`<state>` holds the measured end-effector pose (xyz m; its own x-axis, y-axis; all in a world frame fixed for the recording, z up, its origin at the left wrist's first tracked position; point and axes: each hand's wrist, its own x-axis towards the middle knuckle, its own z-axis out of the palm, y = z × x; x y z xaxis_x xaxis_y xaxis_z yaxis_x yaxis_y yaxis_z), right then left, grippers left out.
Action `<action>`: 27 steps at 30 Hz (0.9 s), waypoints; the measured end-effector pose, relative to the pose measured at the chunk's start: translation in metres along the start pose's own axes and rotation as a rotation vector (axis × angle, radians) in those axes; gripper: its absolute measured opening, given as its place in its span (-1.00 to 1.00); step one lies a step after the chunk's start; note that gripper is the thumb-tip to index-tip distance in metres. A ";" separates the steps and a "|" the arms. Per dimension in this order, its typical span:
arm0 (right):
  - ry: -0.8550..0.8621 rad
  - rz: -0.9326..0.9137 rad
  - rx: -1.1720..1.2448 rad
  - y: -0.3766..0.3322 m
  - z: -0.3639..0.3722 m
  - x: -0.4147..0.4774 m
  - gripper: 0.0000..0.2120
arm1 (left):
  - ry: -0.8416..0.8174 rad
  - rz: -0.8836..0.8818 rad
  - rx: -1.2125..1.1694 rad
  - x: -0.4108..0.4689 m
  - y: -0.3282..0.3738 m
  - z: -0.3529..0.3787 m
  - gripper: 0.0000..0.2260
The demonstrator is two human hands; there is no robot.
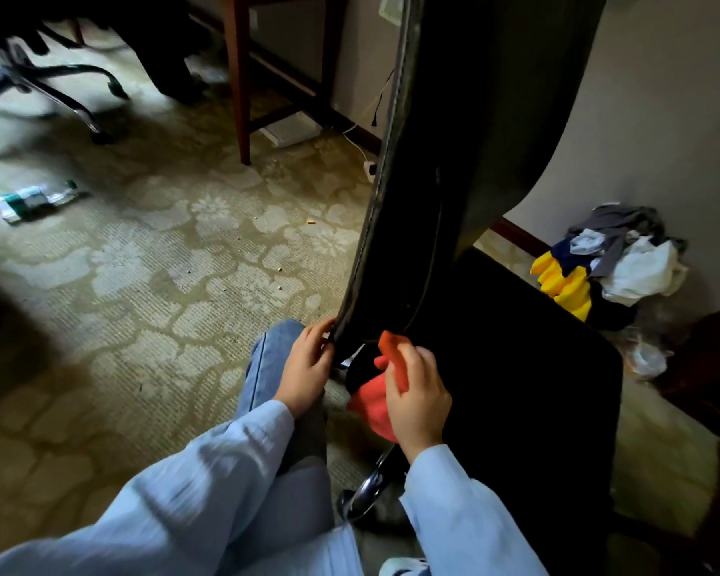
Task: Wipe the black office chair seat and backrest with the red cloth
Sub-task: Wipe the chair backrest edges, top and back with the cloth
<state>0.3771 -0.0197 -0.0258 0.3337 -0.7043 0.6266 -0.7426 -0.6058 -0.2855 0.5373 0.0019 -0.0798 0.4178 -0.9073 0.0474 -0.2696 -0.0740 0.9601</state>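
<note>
Backrest edge pinched by left hand | red cloth clutched in right hand | seat alongside

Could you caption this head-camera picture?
The right hand holds the red cloth beside the black chair's backrest; the left hand grips its edge.

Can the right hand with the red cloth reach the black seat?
Probably yes: the right hand, gripping the red cloth, hovers at the seat's edge with nothing between; the left hand holds the backrest.
</note>
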 end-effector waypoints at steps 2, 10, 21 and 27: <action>0.064 0.022 -0.027 -0.005 0.003 0.002 -0.74 | -0.003 0.011 -0.007 -0.002 -0.001 0.000 -0.63; -0.135 0.149 -0.141 -0.025 0.029 -0.005 -0.81 | -0.010 0.060 -0.082 -0.001 -0.009 -0.001 -0.60; -0.083 0.474 0.079 -0.039 0.031 0.001 -0.79 | 0.004 0.078 -0.046 0.002 -0.012 0.000 -0.48; -0.004 1.241 0.671 -0.062 0.043 0.011 -0.80 | 0.015 0.049 -0.097 -0.001 -0.007 0.001 -0.56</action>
<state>0.4521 -0.0058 -0.0322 -0.3217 -0.9028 -0.2853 -0.1374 0.3426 -0.9294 0.5378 0.0027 -0.0866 0.4194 -0.9024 0.0989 -0.2054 0.0118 0.9786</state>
